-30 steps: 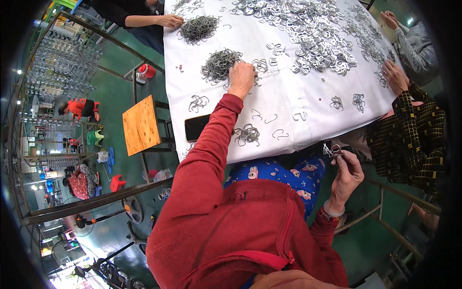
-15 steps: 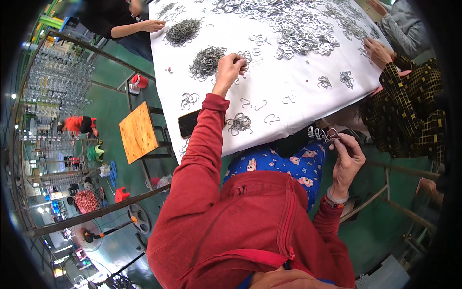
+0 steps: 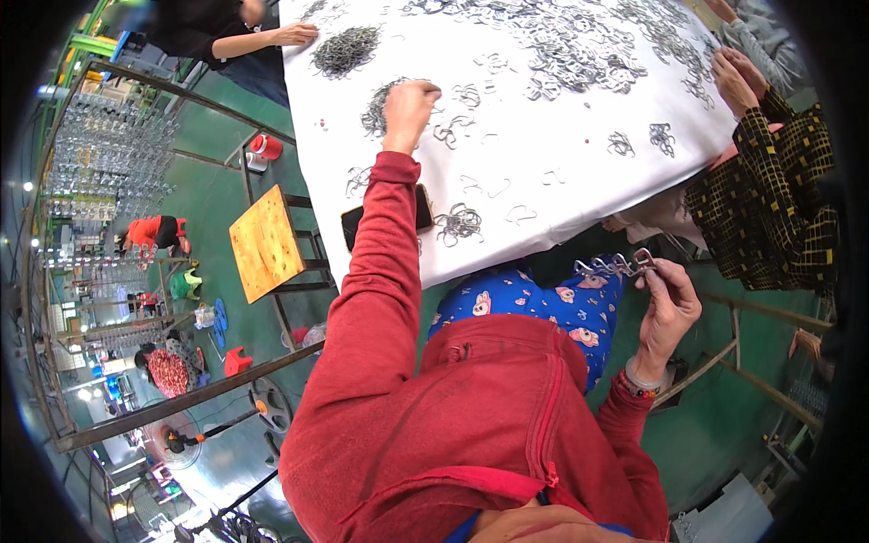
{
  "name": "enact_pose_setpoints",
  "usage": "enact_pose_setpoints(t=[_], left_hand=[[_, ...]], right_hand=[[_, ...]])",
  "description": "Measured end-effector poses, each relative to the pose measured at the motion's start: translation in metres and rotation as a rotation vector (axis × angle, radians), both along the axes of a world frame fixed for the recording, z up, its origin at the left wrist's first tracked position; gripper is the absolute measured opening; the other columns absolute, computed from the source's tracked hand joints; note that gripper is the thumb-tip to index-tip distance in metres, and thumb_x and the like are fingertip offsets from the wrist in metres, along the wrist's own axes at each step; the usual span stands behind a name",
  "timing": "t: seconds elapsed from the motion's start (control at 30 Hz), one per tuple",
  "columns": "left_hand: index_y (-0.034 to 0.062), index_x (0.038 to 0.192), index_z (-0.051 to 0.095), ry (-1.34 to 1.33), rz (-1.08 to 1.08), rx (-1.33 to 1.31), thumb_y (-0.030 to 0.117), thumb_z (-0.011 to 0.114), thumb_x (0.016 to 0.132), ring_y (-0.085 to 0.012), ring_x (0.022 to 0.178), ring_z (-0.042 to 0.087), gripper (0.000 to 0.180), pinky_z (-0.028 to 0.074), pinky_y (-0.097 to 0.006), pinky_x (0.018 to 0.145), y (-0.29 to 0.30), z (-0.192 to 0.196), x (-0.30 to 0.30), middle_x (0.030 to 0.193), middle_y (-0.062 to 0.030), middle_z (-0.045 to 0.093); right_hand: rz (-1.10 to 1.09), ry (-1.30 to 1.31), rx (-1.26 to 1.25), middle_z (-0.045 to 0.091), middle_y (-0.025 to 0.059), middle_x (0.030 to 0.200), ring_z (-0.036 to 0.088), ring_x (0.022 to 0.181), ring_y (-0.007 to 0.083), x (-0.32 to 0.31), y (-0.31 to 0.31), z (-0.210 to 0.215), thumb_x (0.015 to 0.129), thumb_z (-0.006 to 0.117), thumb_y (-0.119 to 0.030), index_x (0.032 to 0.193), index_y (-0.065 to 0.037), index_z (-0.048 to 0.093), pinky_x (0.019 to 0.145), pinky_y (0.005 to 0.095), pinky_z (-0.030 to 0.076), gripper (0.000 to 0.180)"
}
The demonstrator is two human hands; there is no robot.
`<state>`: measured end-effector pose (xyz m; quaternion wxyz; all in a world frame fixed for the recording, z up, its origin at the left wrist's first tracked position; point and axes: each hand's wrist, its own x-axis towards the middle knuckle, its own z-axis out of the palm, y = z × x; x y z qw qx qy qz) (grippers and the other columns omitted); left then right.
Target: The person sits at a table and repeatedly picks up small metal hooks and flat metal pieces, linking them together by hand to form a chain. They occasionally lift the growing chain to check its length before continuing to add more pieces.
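My left hand reaches over the white-covered table, at the right edge of a pile of bent metal wire hooks. Its fingers are drawn together, and whatever they pinch is hidden. In front of my lap, my right hand grips one end of a short string of linked metal buckles, which stretches out to the left. Under my left forearm lies a black phone, partly covered. Beside it rests a small heap of hooks, with a few single hooks scattered nearby.
Loose silvery buckles spread over the far part of the table, and another hook pile lies far left. A co-worker's hand is at that pile; another person's hands work at the right edge. A wooden stool stands left.
My left hand has shifted left and slightly farther over the hook pile. My right hand has moved a little right with the buckle string, which now hangs more level.
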<state>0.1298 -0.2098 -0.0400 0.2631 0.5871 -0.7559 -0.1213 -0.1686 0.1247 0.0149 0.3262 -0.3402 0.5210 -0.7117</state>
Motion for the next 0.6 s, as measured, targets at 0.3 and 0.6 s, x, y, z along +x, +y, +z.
enact_pose_setpoints(t=[0.3, 0.6], left_hand=[[0.0057, 0.084, 0.073, -0.355, -0.097, -0.072, 0.024, 0.067, 0.076, -0.0350, 0.082, 0.067, 0.020, 0.054, -0.045, 0.074, 0.014, -0.039, -0.055, 0.084, -0.0175, 0.068], [-0.0064, 0.103, 0.049, -0.276, -0.045, -0.053, 0.003, 0.051, 0.081, -0.0415, 0.091, 0.061, 0.024, 0.052, -0.049, 0.077, 0.005, -0.028, -0.051, 0.097, -0.0256, 0.060]], right_hand=[[-0.021, 0.077, 0.004, 0.066, 0.0151, 0.093, 0.062, 0.074, 0.0172, -0.003, 0.001, 0.006, 0.078, 0.062, 0.017, 0.092, 0.005, 0.067, 0.066, 0.0262, 0.051, 0.019], [-0.064, 0.045, 0.029, 0.066, 0.0121, 0.091, 0.063, 0.073, 0.0149, -0.007, -0.004, 0.002, 0.078, 0.063, 0.016, 0.091, 0.006, 0.068, 0.066, 0.0242, 0.051, 0.017]])
